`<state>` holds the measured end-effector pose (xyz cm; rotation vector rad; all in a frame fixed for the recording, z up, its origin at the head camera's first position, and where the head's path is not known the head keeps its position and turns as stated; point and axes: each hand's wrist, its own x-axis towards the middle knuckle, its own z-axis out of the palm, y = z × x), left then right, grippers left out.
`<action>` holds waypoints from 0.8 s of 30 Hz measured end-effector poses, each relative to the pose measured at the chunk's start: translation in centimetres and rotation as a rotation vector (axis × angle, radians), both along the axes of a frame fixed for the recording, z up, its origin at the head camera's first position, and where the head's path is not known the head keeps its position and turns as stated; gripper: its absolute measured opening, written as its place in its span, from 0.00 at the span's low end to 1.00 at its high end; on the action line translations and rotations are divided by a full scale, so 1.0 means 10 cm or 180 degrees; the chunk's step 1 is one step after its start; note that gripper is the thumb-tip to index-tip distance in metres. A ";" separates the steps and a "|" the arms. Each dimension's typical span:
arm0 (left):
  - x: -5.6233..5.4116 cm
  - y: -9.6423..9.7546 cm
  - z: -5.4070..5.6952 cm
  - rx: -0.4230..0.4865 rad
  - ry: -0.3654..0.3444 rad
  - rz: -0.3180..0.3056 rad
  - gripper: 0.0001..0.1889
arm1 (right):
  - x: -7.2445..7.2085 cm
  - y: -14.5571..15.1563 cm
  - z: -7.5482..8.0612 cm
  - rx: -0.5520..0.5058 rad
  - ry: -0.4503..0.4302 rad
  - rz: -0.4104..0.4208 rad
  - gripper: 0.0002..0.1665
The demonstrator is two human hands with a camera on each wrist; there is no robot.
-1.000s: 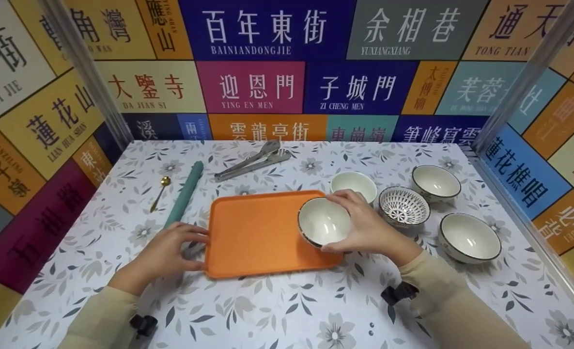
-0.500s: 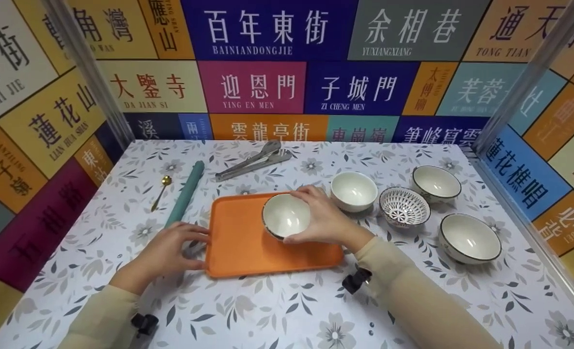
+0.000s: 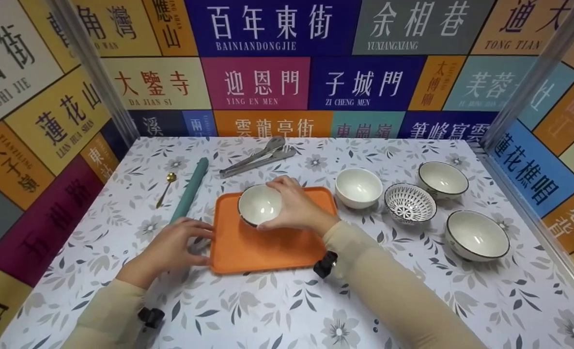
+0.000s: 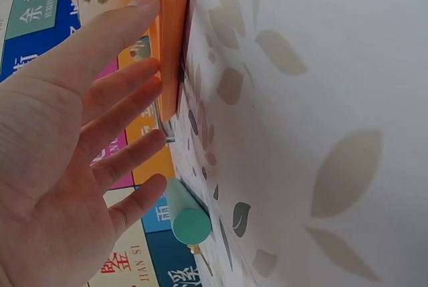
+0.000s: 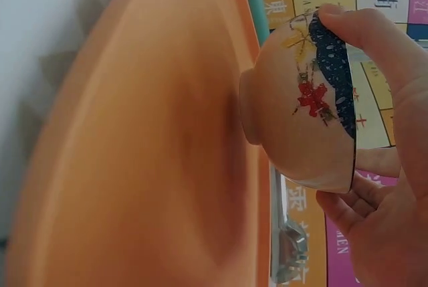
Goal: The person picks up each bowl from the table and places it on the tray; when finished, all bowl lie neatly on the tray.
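Ceramic with a glossy glaze, judging by the highlights: flowered bowl [image 3: 257, 206], dark band at the rim, mouth up, over the orange tray [image 3: 267, 249] towards its 11 o'clock. Foot close to the tray floor; contact cannot be confirmed from these angles.

Grip: right hand [image 3: 294, 206] pinches the bowl across its rim, thumb at 6 o'clock, fingers at about 1 o'clock. Left hand [image 3: 178, 245] is spread, thumb and fingertips at the tray's 9 o'clock edge, not wrapped round it.

Handling estimate, bowl: stiff, moderate weight, fit for one hand; glaze probably slick, rim likely to chip if knocked. Best hold: thumb and fingers opposed just below the rim, foot ring left free so it can sit flat.

Handling estimate, tray: probably light, stiff plastic, apt to slide on the floral table covering [image 3: 248, 315]. Gentle pressure at 9 o'clock should steady it; for lifting, 9 and 3 o'clock edges together.

Nearby, from tray centre: plain white bowl [image 3: 359, 188] at 2 o'clock, tongs [image 3: 255, 164] at 12, teal roll [image 3: 190, 189] at 10.
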<state>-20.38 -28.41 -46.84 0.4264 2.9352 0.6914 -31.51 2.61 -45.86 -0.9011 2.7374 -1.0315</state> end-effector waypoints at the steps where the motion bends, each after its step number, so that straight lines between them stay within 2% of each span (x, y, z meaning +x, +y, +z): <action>1: 0.00 0.00 0.00 0.0000 -0.0017 0.0007 0.29 | -0.02 -0.03 0.00 0.0008 0.0013 0.0011 0.71; 12: 0.00 0.02 0.01 -0.0002 -0.0109 0.0099 0.29 | -0.17 -0.44 -0.05 -0.0038 0.0090 0.0136 0.68; 18: -0.01 0.04 0.00 -0.0038 -0.0058 0.0044 0.29 | -0.24 -0.61 -0.07 -0.0072 0.0091 0.0112 0.67; 24: -0.01 0.03 0.04 -0.0096 -0.0026 0.0055 0.29 | -0.31 -0.72 -0.09 -0.0185 0.0070 0.0124 0.66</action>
